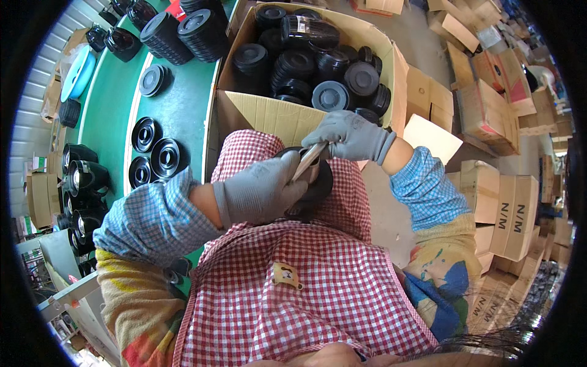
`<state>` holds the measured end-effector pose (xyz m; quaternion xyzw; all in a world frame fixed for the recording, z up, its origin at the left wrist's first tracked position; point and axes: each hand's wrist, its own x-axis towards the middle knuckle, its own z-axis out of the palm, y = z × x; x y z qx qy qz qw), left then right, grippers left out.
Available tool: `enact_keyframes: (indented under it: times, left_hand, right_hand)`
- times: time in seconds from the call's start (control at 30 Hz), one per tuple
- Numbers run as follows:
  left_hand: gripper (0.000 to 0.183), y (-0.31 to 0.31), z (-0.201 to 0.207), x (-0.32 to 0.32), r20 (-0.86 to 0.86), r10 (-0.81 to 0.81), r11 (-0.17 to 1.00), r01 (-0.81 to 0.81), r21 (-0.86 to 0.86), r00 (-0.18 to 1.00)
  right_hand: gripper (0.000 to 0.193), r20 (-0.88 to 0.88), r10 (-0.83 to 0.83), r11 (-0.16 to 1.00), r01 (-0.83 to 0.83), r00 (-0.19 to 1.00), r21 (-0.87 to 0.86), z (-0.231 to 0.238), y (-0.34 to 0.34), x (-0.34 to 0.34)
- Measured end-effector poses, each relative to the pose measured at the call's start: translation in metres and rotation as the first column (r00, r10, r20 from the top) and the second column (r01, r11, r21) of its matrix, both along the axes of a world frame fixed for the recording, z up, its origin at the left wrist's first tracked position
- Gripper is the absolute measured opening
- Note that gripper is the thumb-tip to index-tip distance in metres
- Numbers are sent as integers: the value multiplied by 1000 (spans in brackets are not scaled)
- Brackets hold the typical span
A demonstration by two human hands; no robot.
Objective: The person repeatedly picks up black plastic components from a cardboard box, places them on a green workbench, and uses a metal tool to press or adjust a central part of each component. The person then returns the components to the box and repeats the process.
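Note:
Both of my hands wear grey gloves and meet above my lap, over the checked apron. Between them runs a pale, narrow flat strip, whose exact kind I cannot make out. The fingers of my right hand are closed on its upper end. My left hand is closed at the strip's lower end, against a black round part lying on my lap. The gloves hide much of that part, and the left fingertips are partly covered.
Ahead stands an open cardboard box with black lids and ribbed black stacks. Left is a green-topped table bearing stacked black lids, black rings and glossy black vessels. Closed cartons stand right.

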<state>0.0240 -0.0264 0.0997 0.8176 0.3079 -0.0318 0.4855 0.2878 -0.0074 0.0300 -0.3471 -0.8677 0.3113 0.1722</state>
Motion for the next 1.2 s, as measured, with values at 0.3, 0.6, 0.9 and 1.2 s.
enact_keyframes:
  times: [0.3, 0.6, 0.9, 1.2]
  left_hand:
    - [30, 2, 19, 16, -325, -127, 985, 81, -153, 937]
    - [48, -9, 4, 29, -323, -82, 989, 37, -144, 943]
    - [58, 18, -16, 9, -173, -266, 963, 271, 1, 948]
    - [38, 55, -42, 0, 135, -307, 944, 283, 172, 942]
  right_hand:
    - [33, 294, 18, 997, 3, 956, -71, 9, -23, 2]
    - [37, 553, 315, 947, -212, 771, -243, 17, 8, -11]
    - [65, 316, 215, 957, -135, 924, -256, 3, -17, -9]
    - [71, 362, -13, 910, 161, 932, -382, 2, -39, -12]
